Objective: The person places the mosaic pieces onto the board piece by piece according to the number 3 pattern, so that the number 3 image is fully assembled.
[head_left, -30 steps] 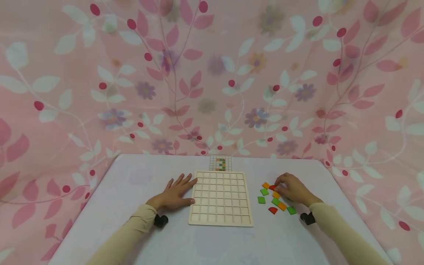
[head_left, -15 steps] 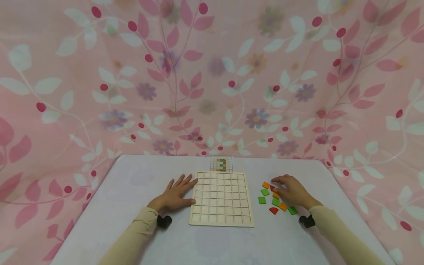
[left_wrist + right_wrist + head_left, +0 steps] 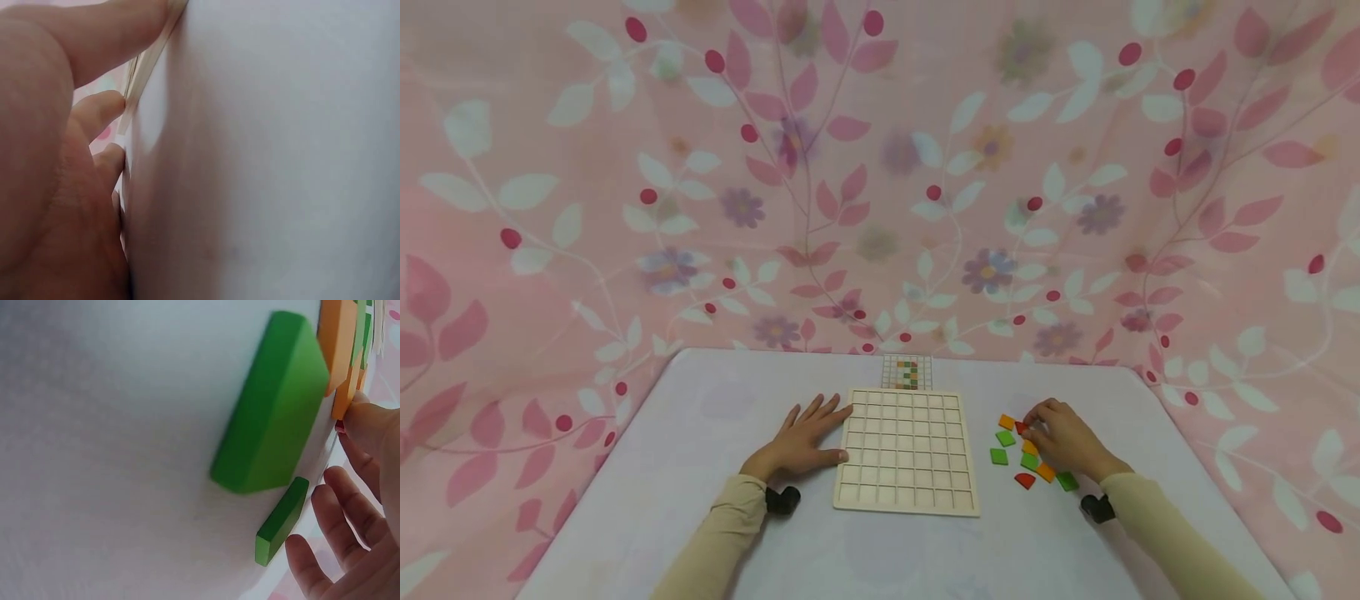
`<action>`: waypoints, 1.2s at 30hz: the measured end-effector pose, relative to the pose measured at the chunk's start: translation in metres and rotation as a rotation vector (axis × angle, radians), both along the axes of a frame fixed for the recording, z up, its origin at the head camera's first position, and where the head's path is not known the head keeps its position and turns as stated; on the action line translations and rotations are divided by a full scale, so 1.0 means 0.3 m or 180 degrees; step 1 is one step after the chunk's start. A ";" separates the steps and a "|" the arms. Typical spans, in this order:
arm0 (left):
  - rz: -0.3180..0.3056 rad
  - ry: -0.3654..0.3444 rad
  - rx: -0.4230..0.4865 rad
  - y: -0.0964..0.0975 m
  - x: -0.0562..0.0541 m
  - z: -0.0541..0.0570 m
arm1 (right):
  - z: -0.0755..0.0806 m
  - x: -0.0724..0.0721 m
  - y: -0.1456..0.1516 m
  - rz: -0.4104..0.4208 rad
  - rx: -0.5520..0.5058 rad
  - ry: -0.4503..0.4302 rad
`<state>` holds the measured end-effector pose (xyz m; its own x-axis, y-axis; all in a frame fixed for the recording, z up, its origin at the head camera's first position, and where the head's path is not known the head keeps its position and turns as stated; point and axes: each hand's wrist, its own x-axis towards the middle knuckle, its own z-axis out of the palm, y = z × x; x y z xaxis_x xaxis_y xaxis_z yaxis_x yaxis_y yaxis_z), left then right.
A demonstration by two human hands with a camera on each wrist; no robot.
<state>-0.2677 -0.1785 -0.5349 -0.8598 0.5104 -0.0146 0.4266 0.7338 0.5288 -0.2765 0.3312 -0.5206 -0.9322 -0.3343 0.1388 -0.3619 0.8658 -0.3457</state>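
Note:
My left hand (image 3: 805,442) lies spread on the table, index finger and thumb touching the left edge of the wooden grid board (image 3: 906,450). In the left wrist view, its fingers (image 3: 103,112) are straight along the board's side. To the right of the board, my right hand (image 3: 1067,437) pinches a red quarter-round tile (image 3: 1022,427) between thumb and index finger, low at the table. Only a sliver of that red tile (image 3: 340,427) shows in the right wrist view. Around it lie orange tiles (image 3: 1007,422), green tiles (image 3: 999,457) and another red quarter-round tile (image 3: 1026,481).
A small pattern card (image 3: 907,372) with coloured squares lies behind the board on the white-covered table (image 3: 895,558). In the right wrist view, a green tile (image 3: 281,522) lies under the hand's other fingers. A pink floral curtain (image 3: 880,167) hangs behind.
My right index finger stretched out past the red tile half a second ago and has now drawn back, closing on it with the thumb. The left hand stays at the board.

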 end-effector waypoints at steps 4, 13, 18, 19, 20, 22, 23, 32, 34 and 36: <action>0.0036 0.0006 0.0000 0.003 -0.001 -0.005 | 0.007 0.007 -0.001 0.0007 -0.0020 0.0030; 0.0091 0.0021 0.0106 0.005 0.008 0.006 | -0.007 -0.008 -0.013 -0.0030 0.0120 0.0068; 0.0098 0.0071 0.0111 0.008 0.009 -0.002 | -0.002 0.000 -0.022 -0.0135 0.0051 0.0042; 0.0105 0.0084 0.0110 0.007 0.010 -0.005 | 0.002 0.002 -0.029 -0.0153 0.0017 0.0061; 0.0114 0.0097 0.0113 0.007 0.010 -0.009 | 0.007 0.004 -0.035 -0.0137 -0.0015 0.0100; 0.0130 0.0118 0.0130 0.005 0.011 -0.013 | 0.018 0.006 -0.054 -0.0090 -0.0079 0.0167; 0.0138 0.0126 0.0144 0.005 0.012 -0.014 | 0.023 0.006 -0.065 -0.0063 -0.0106 0.0199; 0.0169 0.0204 0.0175 0.007 0.016 -0.022 | 0.025 -0.033 -0.162 -0.0058 -0.0128 0.0272; 0.0176 0.0205 0.0184 0.007 0.017 -0.021 | 0.022 -0.042 -0.185 -0.0032 -0.0117 0.0322; 0.0186 0.0211 0.0186 0.008 0.019 -0.020 | 0.019 -0.049 -0.209 0.0003 -0.0135 0.0371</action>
<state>-0.2620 -0.1761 -0.5407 -0.8862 0.4577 0.0718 0.4195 0.7271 0.5434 -0.2913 0.2686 -0.5149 -0.9086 -0.3267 0.2603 -0.4026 0.8509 -0.3375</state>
